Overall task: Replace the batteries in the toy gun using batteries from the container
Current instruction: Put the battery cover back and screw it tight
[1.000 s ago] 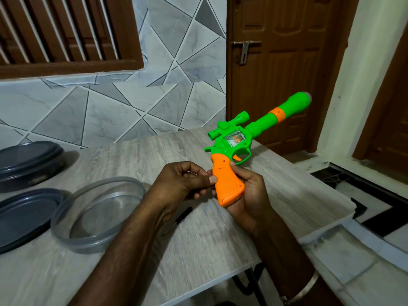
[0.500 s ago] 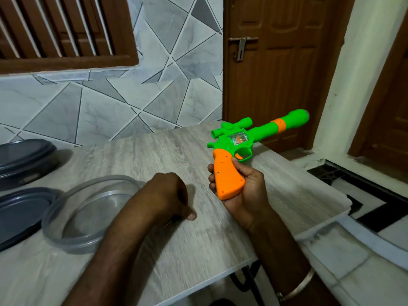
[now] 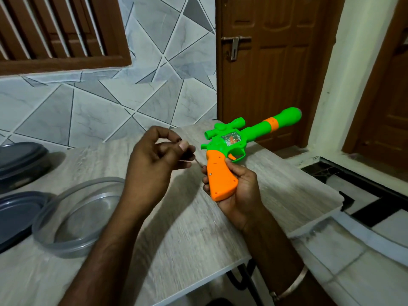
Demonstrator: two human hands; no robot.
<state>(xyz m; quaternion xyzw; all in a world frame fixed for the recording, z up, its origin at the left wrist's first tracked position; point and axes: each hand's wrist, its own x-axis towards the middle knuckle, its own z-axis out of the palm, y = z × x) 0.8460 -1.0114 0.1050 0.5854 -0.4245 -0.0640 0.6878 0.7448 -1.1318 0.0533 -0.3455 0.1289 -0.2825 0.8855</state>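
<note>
Now left hand (image 3: 154, 161) has risen pinching a screwdriver (image 3: 198, 162); right hand (image 3: 241, 193) grips toy gun (image 3: 221, 180).

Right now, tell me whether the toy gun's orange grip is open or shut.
Shut: the orange grip shows a closed face with a screw seated in it; no cavity visible.

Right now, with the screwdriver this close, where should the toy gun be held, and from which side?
By its orange grip, wrapped from the back and right, as the right hand holds the toy gun now. That leaves the screw face open toward the screwdriver in the left hand. The long green barrel juts up and away, so holding there would probably let the grip swing.
</note>
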